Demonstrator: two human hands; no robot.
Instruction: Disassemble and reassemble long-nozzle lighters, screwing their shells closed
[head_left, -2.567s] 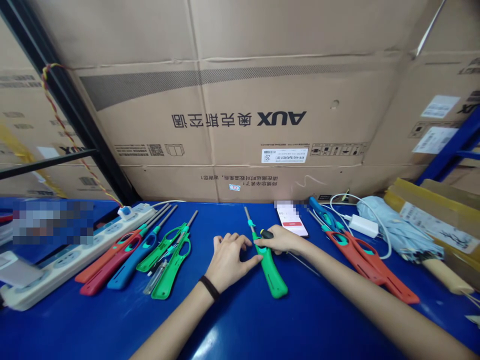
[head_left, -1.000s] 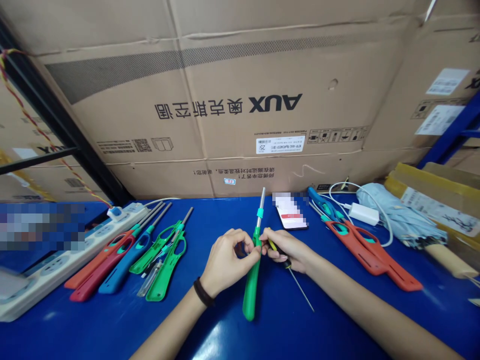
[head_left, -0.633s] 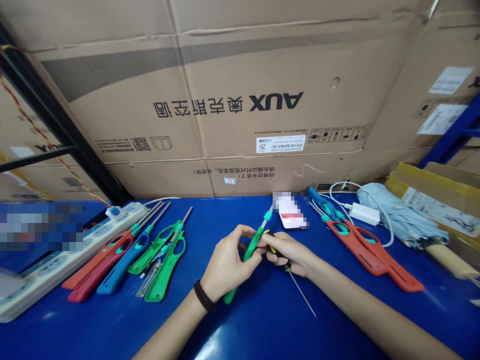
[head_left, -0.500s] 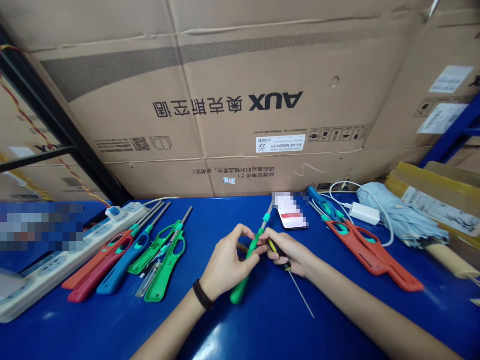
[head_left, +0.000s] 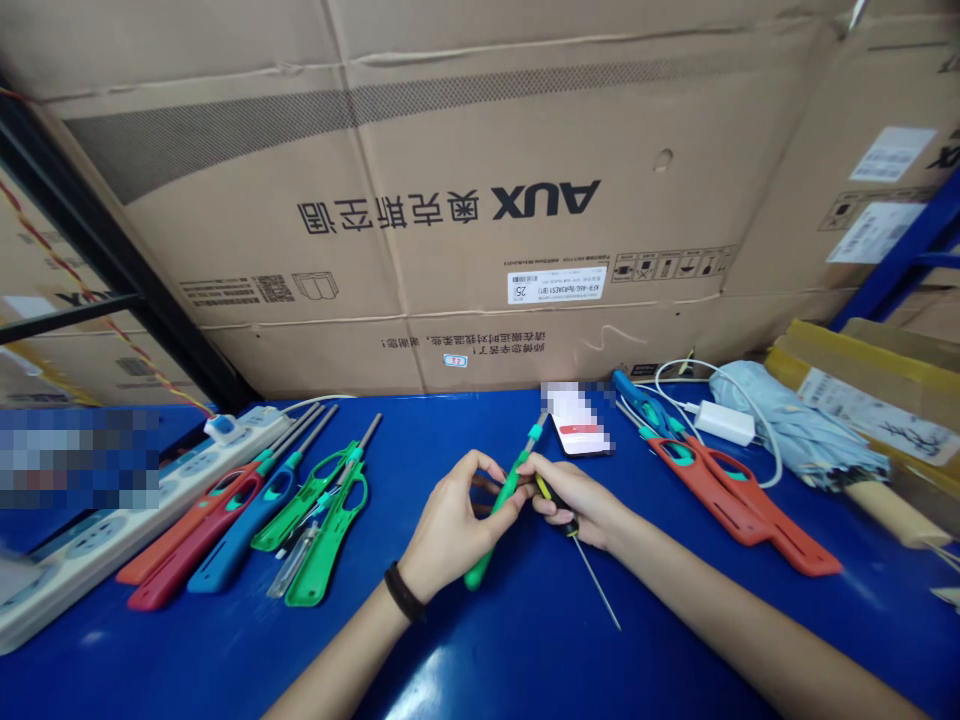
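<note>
I am watching the left hand (head_left: 448, 520) curling closed around a green utility lighter (head_left: 487, 552), whose metal nozzle is pointing up the blue tabletop (head_left: 517, 660) and ending just beside a phone (head_left: 592, 448). The right hand (head_left: 576, 502) is pinching a small screwdriver (head_left: 553, 503) by its yellow-and-black handle, with the thin shaft slanting down toward me, and the two hands are almost touching.

I am judging that narrow gap as the main risk: a slip of the screwdriver could jab the left hand or scratch the lighter's plastic, while a loose grip could drop the lighter onto the phone.

Behind the tabletop, a large AUX carton (head_left: 450, 250) is standing closed, so I am unable to see what it contains. At the far right, a cardboard box (head_left: 862, 400) is sitting with a folded umbrella (head_left: 787, 430) lying against it, and I cannot see inside that box either.
</note>
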